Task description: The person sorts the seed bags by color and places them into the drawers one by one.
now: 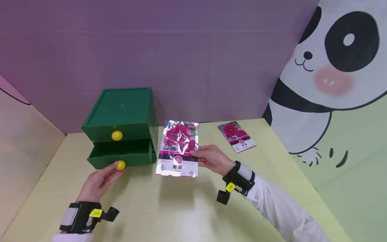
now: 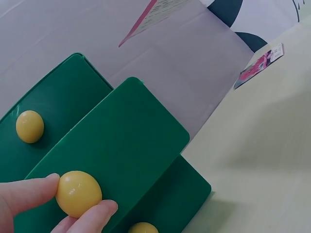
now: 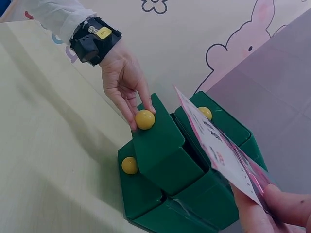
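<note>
A green drawer cabinet (image 1: pixel 122 109) with round yellow knobs stands at the back left. My left hand (image 1: pixel 98 183) pinches the yellow knob (image 2: pixel 78 194) of the middle drawer (image 3: pixel 165 145) between thumb and fingers. This drawer is pulled out, and the part of its inside that shows in the head view holds nothing. In my right hand (image 1: pixel 213 158) is a flower seed packet (image 1: pixel 178 148) with pink blooms on its front, gripped at its right edge. The packet is raised above the table, beside the cabinet's right side; the right wrist view shows it nearly edge-on.
A second flower seed packet (image 1: pixel 237 136) lies on the pale table (image 1: pixel 187 208) at the back right. The top drawer's knob (image 1: pixel 117 135) and the bottom drawer's knob (image 3: pixel 129 165) are free of the hands. A purple cloth wall (image 1: pixel 193 60) rises behind; a panda-print wall (image 1: pixel 332 134) bounds the right.
</note>
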The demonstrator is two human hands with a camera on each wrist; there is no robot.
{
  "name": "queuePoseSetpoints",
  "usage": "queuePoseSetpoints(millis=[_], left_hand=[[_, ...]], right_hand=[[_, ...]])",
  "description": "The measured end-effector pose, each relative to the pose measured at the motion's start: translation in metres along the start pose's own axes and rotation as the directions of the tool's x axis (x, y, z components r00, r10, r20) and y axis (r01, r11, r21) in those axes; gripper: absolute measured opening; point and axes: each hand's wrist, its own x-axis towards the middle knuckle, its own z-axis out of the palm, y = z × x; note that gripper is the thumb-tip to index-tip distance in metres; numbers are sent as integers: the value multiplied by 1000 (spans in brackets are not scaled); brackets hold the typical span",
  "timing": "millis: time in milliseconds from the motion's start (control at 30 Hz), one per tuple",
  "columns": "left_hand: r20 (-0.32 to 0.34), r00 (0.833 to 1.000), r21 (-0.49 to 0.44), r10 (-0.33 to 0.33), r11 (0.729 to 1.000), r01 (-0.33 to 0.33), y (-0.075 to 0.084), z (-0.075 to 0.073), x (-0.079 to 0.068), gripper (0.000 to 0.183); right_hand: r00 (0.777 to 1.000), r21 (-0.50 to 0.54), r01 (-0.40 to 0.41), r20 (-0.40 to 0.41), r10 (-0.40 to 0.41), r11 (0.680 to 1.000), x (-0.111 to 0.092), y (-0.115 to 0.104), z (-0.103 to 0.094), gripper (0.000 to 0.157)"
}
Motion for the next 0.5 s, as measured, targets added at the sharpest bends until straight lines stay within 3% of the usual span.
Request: queuePoseSetpoints(millis=[500], left_hand=[[-35,998,75,-58,995,60,-4,-11,-11,12]], right_hand=[[1000,-4,-18,-7,18,1000,4,2,3,35]])
